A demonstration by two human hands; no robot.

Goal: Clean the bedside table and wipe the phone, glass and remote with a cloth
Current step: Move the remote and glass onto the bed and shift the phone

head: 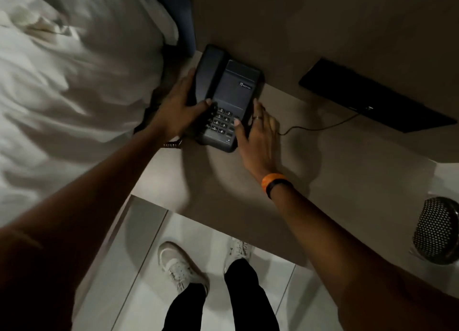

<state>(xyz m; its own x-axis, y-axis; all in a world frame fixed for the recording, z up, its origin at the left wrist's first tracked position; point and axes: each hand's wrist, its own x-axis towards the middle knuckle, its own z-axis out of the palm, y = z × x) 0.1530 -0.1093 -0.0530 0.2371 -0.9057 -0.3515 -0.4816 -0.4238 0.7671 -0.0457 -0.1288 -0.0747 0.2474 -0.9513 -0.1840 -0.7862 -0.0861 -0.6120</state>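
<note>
A black desk phone (pixel 229 87) with its handset in the cradle sits at the back left of the beige bedside table (pixel 335 161). My left hand (pixel 180 109) grips the phone's left side, thumb over the keypad edge. My right hand (pixel 259 134), with a ring and an orange wristband, holds the phone's right side, thumb on the keypad. No cloth, glass or remote shows in this view.
A white rumpled bed (pixel 69 94) lies to the left. A black flat panel (pixel 372 97) with a thin cord leans at the wall on the right. A perforated metal bin (pixel 437 231) stands on the floor at the right. My feet are on the tiled floor below.
</note>
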